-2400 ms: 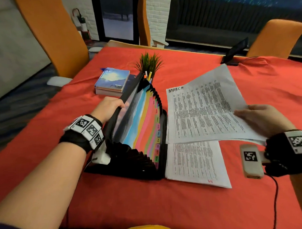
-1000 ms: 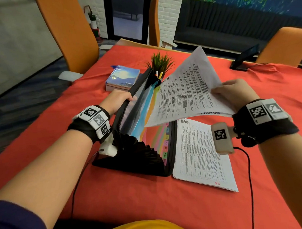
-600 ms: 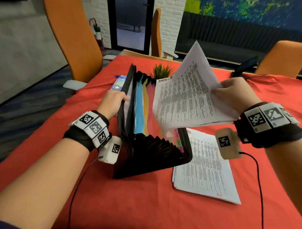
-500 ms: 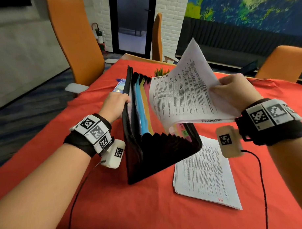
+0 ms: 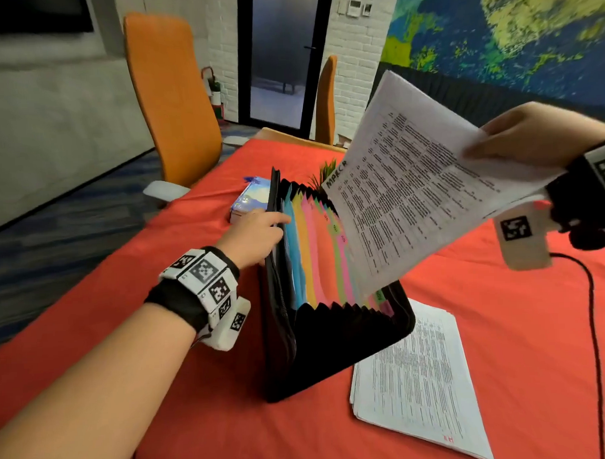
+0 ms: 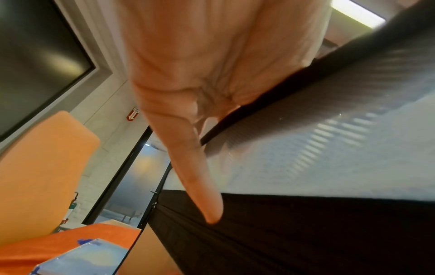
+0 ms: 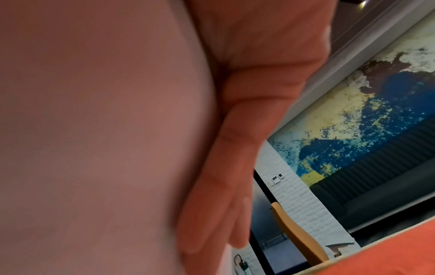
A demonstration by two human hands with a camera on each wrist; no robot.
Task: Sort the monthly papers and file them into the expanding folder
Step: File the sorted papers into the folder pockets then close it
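A black expanding folder (image 5: 332, 345) stands upright on the red table, its coloured dividers fanned open. My left hand (image 5: 256, 236) grips the top edge of its left cover. In the left wrist view one finger (image 6: 195, 167) lies along the outside of the cover (image 6: 317, 130). My right hand (image 5: 531, 135) pinches printed sheets headed MARCH (image 5: 406, 198), held tilted in the air above the folder's right side. The right wrist view shows fingers (image 7: 223, 186) under the paper (image 7: 94, 130). A stack of papers (image 5: 412, 380) lies flat to the right of the folder.
A blue book (image 5: 250, 203) and a small green plant (image 5: 326, 170) sit behind the folder. Orange chairs (image 5: 169, 96) stand at the table's far left edge. A black cable (image 5: 592, 322) trails from my right wrist across the red cloth.
My right hand lifted the March sheets off the stack and raised them above the folder. My left hand tipped the folder from lying open to standing upright.
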